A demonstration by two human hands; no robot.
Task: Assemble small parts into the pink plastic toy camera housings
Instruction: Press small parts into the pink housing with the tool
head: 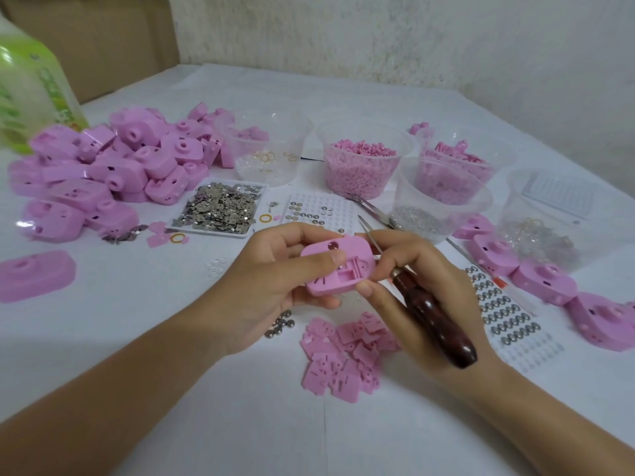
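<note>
You've got one pink housing (338, 266) up off the tabletop (171, 355), open side facing you, so the little compartment inside is in plain sight. Your left hand (275, 280) is clamped on it, thumb pressed across the near face and fingers curled round behind. That steadies it against any push from the other side.

Your right hand (412, 286) is doing two jobs. Thumb and forefinger pinch the housing's right edge, right at the compartment. The wooden-handled tool (433, 317) is tucked in the same hand, dark handle lying back over it, thin metal tip poking up past the housing. It's parked out of the way but ready. Whether a small part sits under those fingertips, I can't tell; it's too small to make out.

Look how the supplies are laid out for short reaches. The flat pink covers (350, 352) are heaped just beneath your hands, with a few round metal cells (280, 326) beside them and the tray of metal clips (223, 207) straight ahead. The pile of bare housings (103, 173) sits far left, and a row of housings (543, 280) at the right is probably done. My read: you're seating a piece in the compartment, cover next.
</note>
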